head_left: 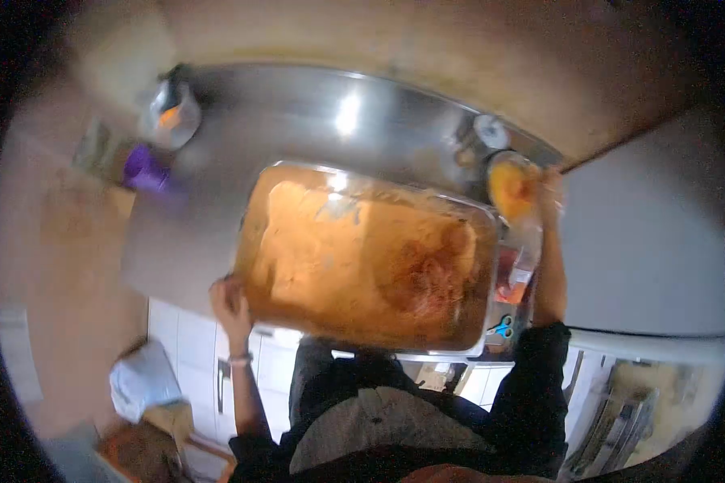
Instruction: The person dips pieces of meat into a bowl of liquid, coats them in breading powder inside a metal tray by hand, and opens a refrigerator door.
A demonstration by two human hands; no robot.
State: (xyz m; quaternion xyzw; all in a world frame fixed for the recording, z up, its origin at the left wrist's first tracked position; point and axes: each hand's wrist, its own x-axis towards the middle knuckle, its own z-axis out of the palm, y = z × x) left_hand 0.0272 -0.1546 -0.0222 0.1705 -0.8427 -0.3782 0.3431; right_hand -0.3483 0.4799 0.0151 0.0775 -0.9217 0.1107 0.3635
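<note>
Head view: here's the big tray (258, 233) on the metal counter (205, 237), right in front of the person, probably for easy reach. Orange mixture (322, 266) covers its bottom, redder at right. Left hand (231, 304) is at the near corner, fingers seemingly curled, perhaps steadying; blur hides any grip. Right hand (548, 193) is out at the bowl (493, 179); whether its fingers are clamped, I cannot tell.

The mixture (322, 258) is orange with a reddish patch (427, 278), the scissors (502, 328) blue-handled.

metal counter (217, 225) above white cabinets (187, 348)
</note>
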